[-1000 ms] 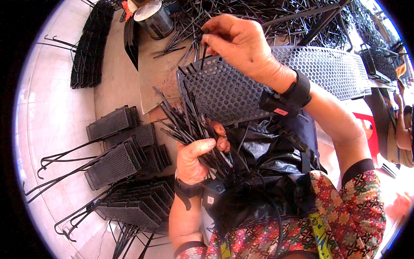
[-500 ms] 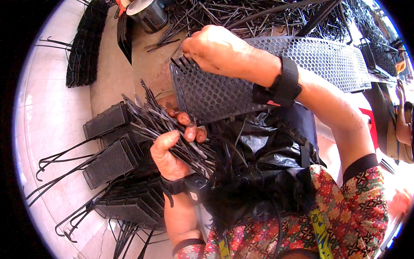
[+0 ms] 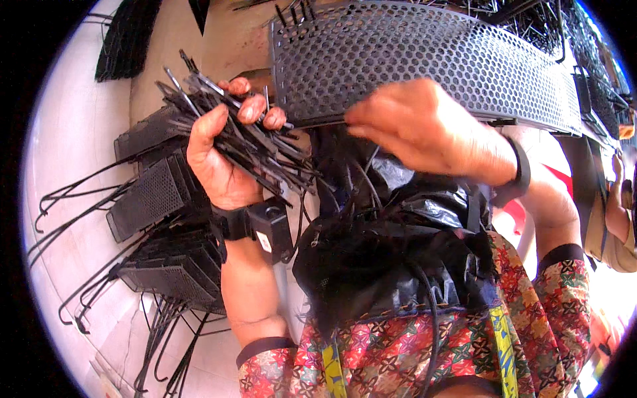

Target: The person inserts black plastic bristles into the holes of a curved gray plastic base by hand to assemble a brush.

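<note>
My left hand (image 3: pixel 219 162) is closed round a loose bundle of thin black strips (image 3: pixel 265 149), which poke out past the fingers at both ends. A curved black perforated panel (image 3: pixel 424 60) lies across the upper middle. Several short black strips (image 3: pixel 296 14) stand up along the panel's far left edge. At the panel's near edge is my right hand (image 3: pixel 424 129), somewhat blurred, with its fingertips pressed together; what they pinch, if anything, is hidden. Beneath the panel, crumpled black sheeting (image 3: pixel 398 179) covers my lap.
To the left, stacked black perforated baskets (image 3: pixel 156 202) with long hooked wires (image 3: pixel 86 189) rest on the pale floor tiles (image 3: pixel 73 139). A dark stack (image 3: pixel 129 40) stands at the upper left. Loose black strips (image 3: pixel 491 16) lie beyond the panel. At the right edge a person's arm (image 3: pixel 618 205) shows.
My right hand has come from the panel's far left corner to its near edge. The left hand with the strips has shifted left and upward in the picture. The panel appears higher in view.
</note>
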{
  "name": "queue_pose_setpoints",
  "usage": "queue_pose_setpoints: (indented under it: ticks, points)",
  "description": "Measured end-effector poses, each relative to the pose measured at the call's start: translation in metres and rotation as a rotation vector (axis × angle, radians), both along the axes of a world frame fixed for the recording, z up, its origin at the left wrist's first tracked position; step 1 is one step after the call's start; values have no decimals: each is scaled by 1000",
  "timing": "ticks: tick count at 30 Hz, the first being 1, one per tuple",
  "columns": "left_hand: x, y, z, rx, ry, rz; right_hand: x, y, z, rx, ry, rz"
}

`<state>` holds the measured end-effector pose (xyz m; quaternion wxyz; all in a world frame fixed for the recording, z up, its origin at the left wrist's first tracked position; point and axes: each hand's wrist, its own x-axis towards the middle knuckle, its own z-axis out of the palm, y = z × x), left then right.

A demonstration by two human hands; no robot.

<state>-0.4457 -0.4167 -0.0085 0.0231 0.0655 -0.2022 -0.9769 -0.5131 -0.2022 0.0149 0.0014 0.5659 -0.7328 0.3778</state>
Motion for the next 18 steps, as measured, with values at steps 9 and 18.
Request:
queue_pose_setpoints:
  ticks: [9,18]
  points:
    - [-2,-15,-2,-8,55,-107,27,31,-21,81,-170,-44]
    - [-4,-10,0,-36,41,-44,26,21,0,48,-346,-280]
